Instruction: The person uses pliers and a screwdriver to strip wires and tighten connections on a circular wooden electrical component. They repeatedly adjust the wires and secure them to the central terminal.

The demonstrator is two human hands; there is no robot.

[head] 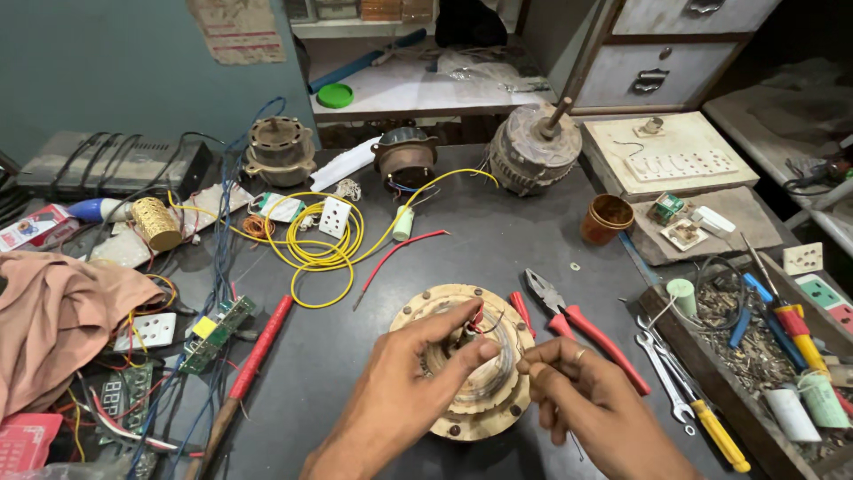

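Bare surface [498,258] lies open beyond the winding disc [462,360]; red-handled pliers [582,324] crowd its right, a red-gripped tool [253,364] (lying diagonal) its left, yellow wire coils [315,244] farther back.

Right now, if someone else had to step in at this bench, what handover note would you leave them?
Left hand: resting on the round motor winding on the dark table, fingertips at its centre by the red and black wires.
Right hand: beside the winding's right edge, fingers pinched; whether they grip a thin wire cannot be told.
Nearby: red-handled pliers just right of the winding, spanners further right, yellow wire coil behind.
Done: winding sits bare, out of any casing.
Left: its wires hang loose, unconnected.
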